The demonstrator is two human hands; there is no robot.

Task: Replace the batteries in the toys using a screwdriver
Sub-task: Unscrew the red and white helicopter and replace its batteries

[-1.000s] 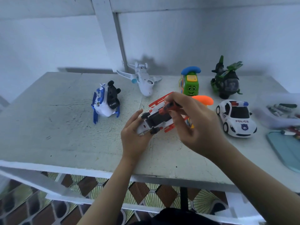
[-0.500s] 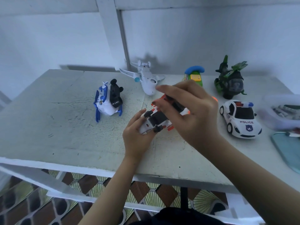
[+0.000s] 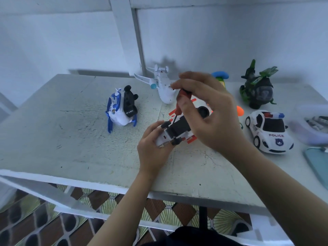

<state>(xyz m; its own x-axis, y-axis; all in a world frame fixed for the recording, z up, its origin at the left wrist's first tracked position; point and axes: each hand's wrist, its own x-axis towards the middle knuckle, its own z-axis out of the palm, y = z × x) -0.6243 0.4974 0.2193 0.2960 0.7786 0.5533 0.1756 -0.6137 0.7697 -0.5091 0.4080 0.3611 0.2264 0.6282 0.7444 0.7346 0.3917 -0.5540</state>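
A white, red and black toy car (image 3: 179,129) lies upside down on the white table (image 3: 74,144), its dark underside facing up. My left hand (image 3: 152,150) grips its front end from the near side. My right hand (image 3: 207,110) pinches a red-handled screwdriver (image 3: 182,99) between thumb and fingertips, holding it nearly upright. The thin shaft points down into the car's underside. My right palm hides the car's far end.
Other toys stand around: a blue-white helicopter (image 3: 121,108) at left, a white plane (image 3: 162,86) behind, a green helicopter (image 3: 257,88), a police car (image 3: 269,132), and a partly hidden green toy with a blue top (image 3: 221,77). A clear box (image 3: 314,125) and a teal pad (image 3: 317,164) lie at right.
My right hand has lifted and turned the screwdriver from lying low across the car to nearly upright, tip on the underside. The left hand stays on the car.
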